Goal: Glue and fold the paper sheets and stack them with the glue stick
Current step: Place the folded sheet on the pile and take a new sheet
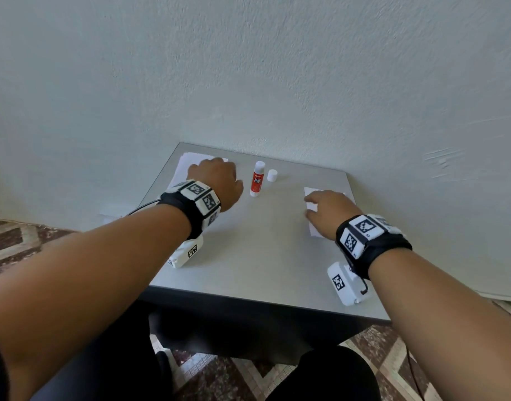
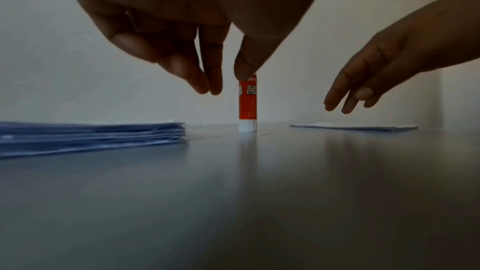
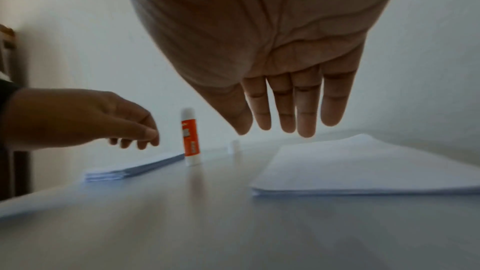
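Both hands hover over the bench: left hand loosely curled above the paper stack, right hand flat-fingered over folded sheets, each grip empty. Uncapped glue stick stands upright between them, cap beside it.

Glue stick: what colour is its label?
Orange-red with white lettering on the glue stick, with white ends; clearest in the head view.

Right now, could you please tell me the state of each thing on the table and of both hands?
Glue stick: upright, uncapped, not held.
Cap: off, standing beside the glue stick.
Left paper stack: flat, under the left hand.
Right paper stack: flat on the table.
Left hand: fingers loosely curled, empty.
Right hand: fingers straight, empty, over the right paper stack.
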